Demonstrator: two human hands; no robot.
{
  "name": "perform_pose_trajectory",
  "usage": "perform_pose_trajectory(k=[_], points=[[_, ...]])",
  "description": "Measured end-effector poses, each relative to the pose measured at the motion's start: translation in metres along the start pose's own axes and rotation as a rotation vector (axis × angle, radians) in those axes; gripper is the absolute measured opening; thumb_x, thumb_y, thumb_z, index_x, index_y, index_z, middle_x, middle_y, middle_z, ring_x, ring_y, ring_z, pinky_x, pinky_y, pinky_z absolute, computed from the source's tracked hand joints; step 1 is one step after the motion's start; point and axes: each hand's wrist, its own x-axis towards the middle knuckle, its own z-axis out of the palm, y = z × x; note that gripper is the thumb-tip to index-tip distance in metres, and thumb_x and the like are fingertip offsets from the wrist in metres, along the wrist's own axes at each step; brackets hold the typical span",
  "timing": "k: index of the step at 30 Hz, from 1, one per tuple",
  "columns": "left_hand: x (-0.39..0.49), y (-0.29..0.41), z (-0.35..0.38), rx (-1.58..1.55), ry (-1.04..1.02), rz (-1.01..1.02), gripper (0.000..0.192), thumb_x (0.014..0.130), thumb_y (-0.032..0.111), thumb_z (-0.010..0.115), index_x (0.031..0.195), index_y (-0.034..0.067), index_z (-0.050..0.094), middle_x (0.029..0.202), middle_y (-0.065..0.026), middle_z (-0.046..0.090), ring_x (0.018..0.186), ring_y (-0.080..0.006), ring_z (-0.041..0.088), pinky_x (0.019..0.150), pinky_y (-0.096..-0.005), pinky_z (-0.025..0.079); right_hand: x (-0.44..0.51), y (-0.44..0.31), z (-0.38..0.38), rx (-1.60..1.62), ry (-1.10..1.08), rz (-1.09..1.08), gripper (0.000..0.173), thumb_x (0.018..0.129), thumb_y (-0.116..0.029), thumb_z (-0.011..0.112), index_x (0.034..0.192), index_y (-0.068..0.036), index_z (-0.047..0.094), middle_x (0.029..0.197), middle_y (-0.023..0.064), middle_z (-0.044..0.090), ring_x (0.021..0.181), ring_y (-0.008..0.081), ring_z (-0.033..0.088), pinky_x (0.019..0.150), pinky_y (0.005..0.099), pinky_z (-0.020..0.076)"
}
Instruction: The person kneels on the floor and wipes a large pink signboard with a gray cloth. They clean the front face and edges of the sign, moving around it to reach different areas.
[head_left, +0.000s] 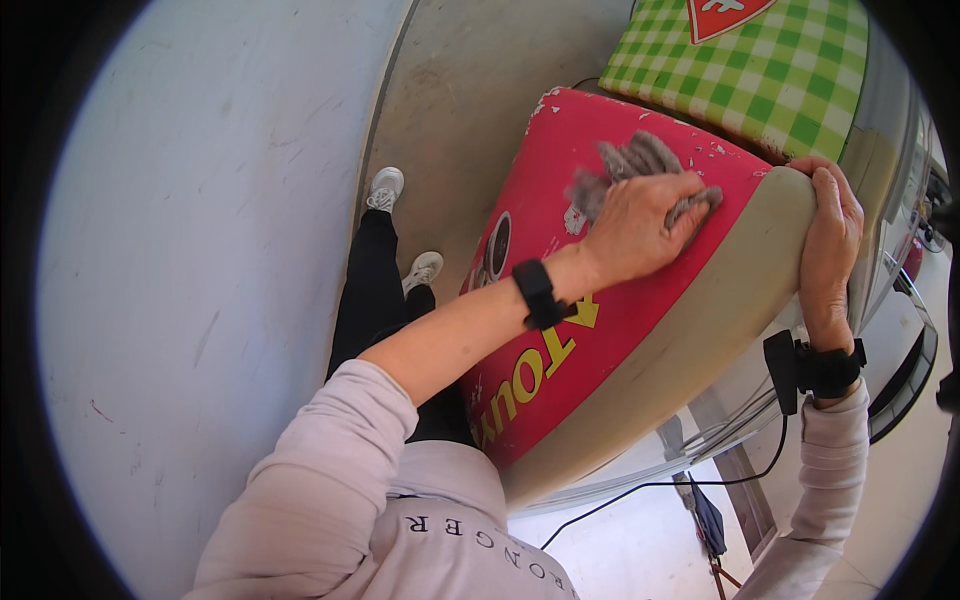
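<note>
Bunched in my left hand (641, 221) is a grey cloth (637, 159), pressed on the red printed panel (570, 157) of what looks like a chest freezer. The cloth's far side is blurred. Yellow lettering and a picture of a cup mark the panel, and its paint is chipped along the far edge. My right hand (832, 217) lies over the far corner of the beige rim (697, 300), fingers bent around the edge; its palm side is hidden. Both wrists wear black bands.
A cabinet with a green-and-white checked panel (742, 67) stands just beyond the red one. A pale wall (202, 225) rises on the left, beside a narrow strip of floor (457, 97) where my white shoes show. A black cable (637, 487) hangs from the right wrist; a folded umbrella (706, 517) is below.
</note>
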Motion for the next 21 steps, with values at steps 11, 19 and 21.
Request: perform_pose_trajectory(k=[11,19,21], points=[[-0.009,0.017,-0.002,-0.062,-0.098,-0.028,0.013,0.091,0.013,0.063,0.099,0.002,0.065,0.087,-0.0191,0.065,0.084,-0.039,0.064,0.07,-0.0419,0.051,-0.011,-0.007,-0.007,-0.087,-0.12,-0.183,0.03,0.098,-0.022,0.04,0.1,0.0,0.061,0.088,0.0123,0.062,0.085,0.0205,0.059,0.081,0.0293,0.0451],[0.099,-0.004,-0.006,0.177,-0.042,-0.295,0.023,0.094,0.029,0.059,0.1,0.009,0.066,0.08,-0.0191,0.066,0.082,-0.0404,0.065,0.068,-0.0452,0.051,-0.007,-0.012,-0.006,-0.023,-0.162,-0.143,0.029,0.094,-0.02,0.041,0.097,0.0,0.062,0.087,0.0092,0.062,0.084,0.0173,0.057,0.08,0.0271,0.0439],[0.084,0.024,-0.006,0.139,-0.069,-0.417,0.023,0.094,0.029,0.059,0.1,0.008,0.065,0.079,-0.0186,0.066,0.081,-0.0405,0.065,0.068,-0.0447,0.05,-0.008,-0.012,-0.005,-0.014,-0.135,-0.15,0.03,0.093,-0.02,0.041,0.097,0.001,0.062,0.088,0.0087,0.062,0.084,0.0167,0.056,0.08,0.0267,0.0439]])
